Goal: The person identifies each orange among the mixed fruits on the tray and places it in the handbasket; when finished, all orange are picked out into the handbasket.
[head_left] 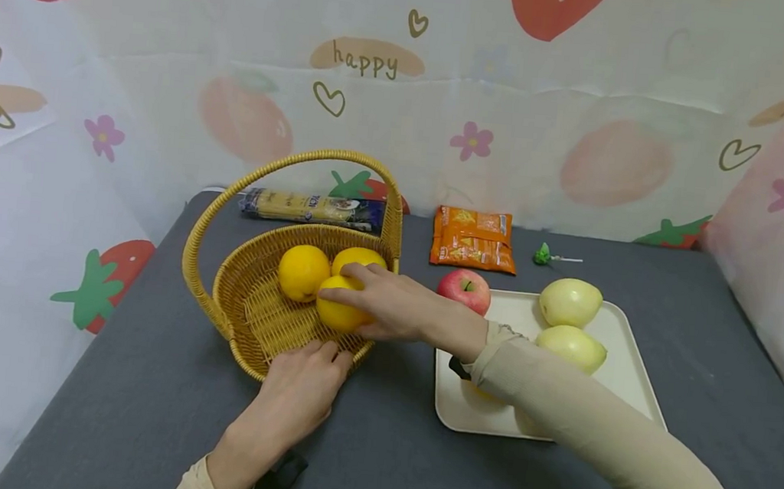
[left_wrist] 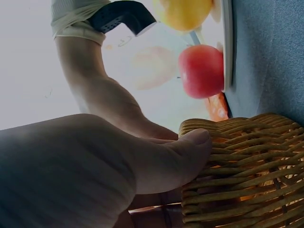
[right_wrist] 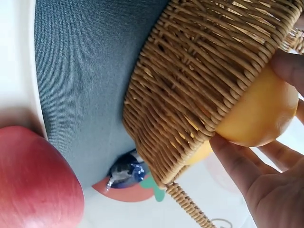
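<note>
A wicker basket (head_left: pixel 264 326) with a tall handle stands on the table, left of the middle. My left hand (head_left: pixel 300 391) grips its near rim, thumb on the outside wall in the left wrist view. Inside the basket, my right hand (head_left: pixel 397 306) holds an orange (head_left: pixel 339 316) with spread, bent fingers at the right side. In the right wrist view this orange (right_wrist: pixel 261 111) shows just above the rim, thumb and fingers around it. Two more oranges lie in the basket, one to the left (head_left: pixel 303 272) and one behind (head_left: pixel 363 256).
Right of the basket, a cream tray (head_left: pixel 630 386) bears two pale green fruits (head_left: pixel 570 302) and a yellow fruit mostly hidden by my right sleeve. A red apple (head_left: pixel 464 290) sits at its far left corner. Behind lie a noodle packet (head_left: pixel 298 206), an orange snack bag (head_left: pixel 474 239) and a green lollipop (head_left: pixel 543 254).
</note>
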`<state>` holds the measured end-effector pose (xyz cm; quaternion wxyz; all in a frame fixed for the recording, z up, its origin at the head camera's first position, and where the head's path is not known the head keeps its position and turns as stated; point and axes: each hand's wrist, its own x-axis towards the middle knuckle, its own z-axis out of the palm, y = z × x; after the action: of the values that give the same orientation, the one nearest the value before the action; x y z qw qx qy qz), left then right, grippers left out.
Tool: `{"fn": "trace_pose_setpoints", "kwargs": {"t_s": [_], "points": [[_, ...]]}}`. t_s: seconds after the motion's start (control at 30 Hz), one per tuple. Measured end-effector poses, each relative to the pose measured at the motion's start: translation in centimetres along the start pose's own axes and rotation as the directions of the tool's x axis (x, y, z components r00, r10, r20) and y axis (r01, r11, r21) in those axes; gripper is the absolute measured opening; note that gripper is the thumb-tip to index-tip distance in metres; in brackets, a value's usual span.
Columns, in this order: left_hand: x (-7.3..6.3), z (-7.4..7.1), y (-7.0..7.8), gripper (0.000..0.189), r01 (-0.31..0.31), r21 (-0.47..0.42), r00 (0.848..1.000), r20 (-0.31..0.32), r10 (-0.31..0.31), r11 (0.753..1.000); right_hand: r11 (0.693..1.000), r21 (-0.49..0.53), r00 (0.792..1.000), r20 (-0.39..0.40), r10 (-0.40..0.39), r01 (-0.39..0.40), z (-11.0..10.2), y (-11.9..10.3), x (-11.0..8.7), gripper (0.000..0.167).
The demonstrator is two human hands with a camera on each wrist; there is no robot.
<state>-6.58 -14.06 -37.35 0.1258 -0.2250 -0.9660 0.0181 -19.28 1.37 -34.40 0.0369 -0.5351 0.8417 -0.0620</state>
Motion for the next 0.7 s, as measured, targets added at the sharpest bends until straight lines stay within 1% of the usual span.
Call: {"fn": "trace_pose_setpoints", "kwargs": {"t_s": [0.2, 0.33, 0.47, 0.57, 0.7], "points": [[-0.01, -0.02, -0.01, 0.008, 0.000, -0.002, 1.000, 0.004, 0.000, 1.000, 1.000, -0.014, 0.999, 0.043, -0.005, 0.005, 0.35, 0.05, 0.25, 0.060], [0.07, -0.14, -0.02, 0.007, 0.004, -0.007, 1.000, 0.021, -0.004, 1.000, 1.000, 0.000, 0.997, 0.078, 0.016, -0.016, 0.33, -0.01, 0.41, 0.061], [0.08, -0.16, -0.03, 0.007, 0.002, -0.009, 1.000, 0.020, -0.002, 1.000, 0.999, 0.007, 0.994, 0.103, 0.035, -0.036, 0.30, -0.14, 0.56, 0.063], [0.07, -0.08, -0.03, 0.007, 0.000, -0.008, 1.000, 0.011, 0.000, 1.000, 0.999, 0.014, 0.994, 0.103, 0.045, -0.047, 0.34, -0.20, 0.58, 0.056], [0.08, 0.01, -0.02, 0.010, 0.002, -0.003, 1.000, 0.001, -0.002, 1.000, 0.998, 0.024, 0.995, 0.082, 0.055, -0.058, 0.47, -0.16, 0.48, 0.046]]}}
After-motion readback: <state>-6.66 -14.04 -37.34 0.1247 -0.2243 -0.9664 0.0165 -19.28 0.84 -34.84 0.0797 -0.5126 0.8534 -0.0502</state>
